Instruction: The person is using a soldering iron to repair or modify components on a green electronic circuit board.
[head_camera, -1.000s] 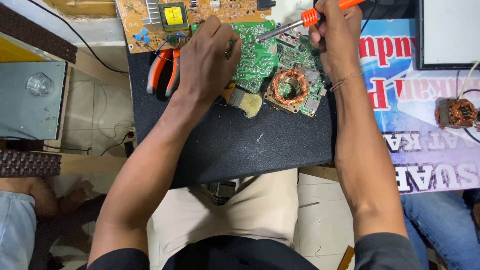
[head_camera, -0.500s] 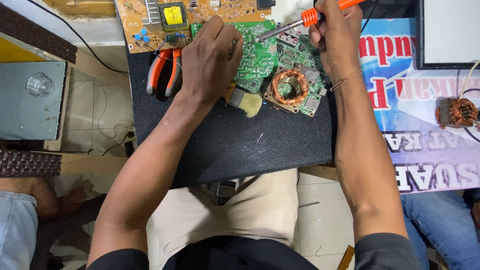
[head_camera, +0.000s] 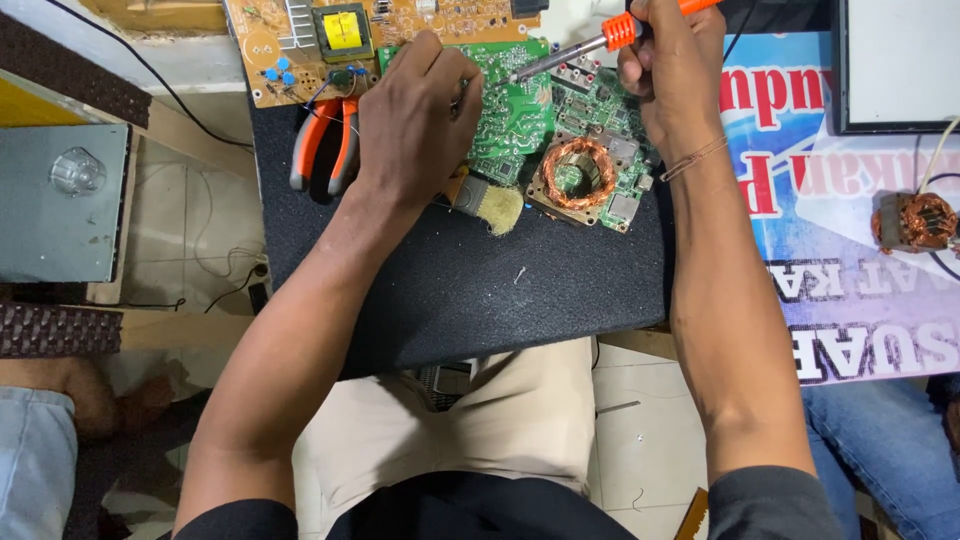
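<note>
Soldering iron (head_camera: 640, 22) handle cut off by top edge; left hand (head_camera: 415, 120) hides part of green circuit board (head_camera: 520, 110)

The person wears a dark short-sleeved shirt (head_camera: 470, 510), light tan trousers (head_camera: 500, 420) and a thin string wristband (head_camera: 692, 160).

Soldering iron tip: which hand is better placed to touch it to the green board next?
Probably the right hand: it grips the soldering iron, tip over the green board. The left hand rests on that board.
</note>
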